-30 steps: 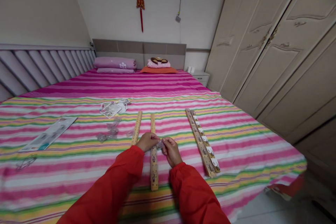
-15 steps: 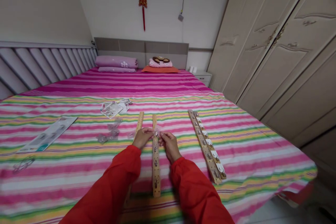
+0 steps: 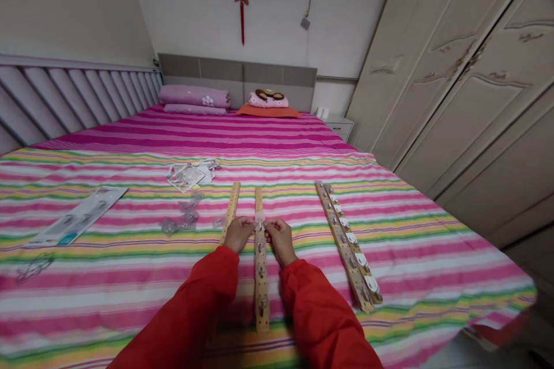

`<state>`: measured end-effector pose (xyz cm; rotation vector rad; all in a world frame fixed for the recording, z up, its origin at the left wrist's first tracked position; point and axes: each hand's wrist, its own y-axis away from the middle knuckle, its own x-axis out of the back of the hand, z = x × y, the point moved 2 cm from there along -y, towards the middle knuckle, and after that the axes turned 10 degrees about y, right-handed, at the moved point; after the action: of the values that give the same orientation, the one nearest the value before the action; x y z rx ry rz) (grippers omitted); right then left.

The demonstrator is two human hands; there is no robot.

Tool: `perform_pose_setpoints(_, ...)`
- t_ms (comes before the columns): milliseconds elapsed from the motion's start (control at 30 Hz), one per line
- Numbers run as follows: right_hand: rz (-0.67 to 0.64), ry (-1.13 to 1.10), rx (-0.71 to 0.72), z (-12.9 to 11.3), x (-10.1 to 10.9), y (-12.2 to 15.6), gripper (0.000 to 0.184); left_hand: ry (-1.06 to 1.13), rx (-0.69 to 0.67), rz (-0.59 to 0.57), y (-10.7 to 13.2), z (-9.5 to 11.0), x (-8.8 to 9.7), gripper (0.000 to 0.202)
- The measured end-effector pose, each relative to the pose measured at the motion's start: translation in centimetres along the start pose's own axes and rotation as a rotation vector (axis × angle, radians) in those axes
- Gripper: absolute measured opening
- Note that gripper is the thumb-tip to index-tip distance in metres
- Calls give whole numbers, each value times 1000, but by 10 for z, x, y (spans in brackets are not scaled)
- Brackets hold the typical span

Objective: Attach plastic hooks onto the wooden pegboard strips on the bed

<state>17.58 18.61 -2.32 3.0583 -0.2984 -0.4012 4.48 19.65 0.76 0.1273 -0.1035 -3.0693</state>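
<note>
A narrow wooden strip (image 3: pixel 261 288) lies lengthwise in front of me, with several small metal fittings along it. Near its far part, my left hand (image 3: pixel 239 233) and my right hand (image 3: pixel 279 237) pinch a small clear piece with a metal fitting (image 3: pixel 259 225) from both sides, right over the strip. Exact finger contact is too small to make out. Just left of my left hand, a second wooden strip (image 3: pixel 232 202) with holes is partly covered by that hand. Close by lies a small clear piece (image 3: pixel 219 222).
Right of my hands lie a strip with metal fittings (image 3: pixel 341 236) and a strip with white pieces (image 3: pixel 355 245). Leftward are clear plastic bits (image 3: pixel 186 218), opened packets (image 3: pixel 190 175), a long blister pack (image 3: pixel 80 216) and a thin looped item (image 3: pixel 35 267). All rest on a striped bedsheet (image 3: pixel 142 294).
Both hands and the clear piece have shifted slightly toward me along the strip. The whole view has tilted a little. The other things lie as before.
</note>
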Motion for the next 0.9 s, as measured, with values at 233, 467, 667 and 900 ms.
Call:
perform_pose_setpoints(233,14,32,1,1,-1,-2,20,-61,-14,19,-3,-4,0,10)
perform_pose_setpoints(467,41,81,59,7,1,-5,17,-104,-20,40,-3,-12,0,8)
perform_pose_setpoints(667,37,122,55,8,1,-6,16,-152,-15,51,-4,-16,-1,10)
perform_pose_setpoints(900,36,134,56,9,1,-7,17,-329,-105,25,1,-18,-1,44)
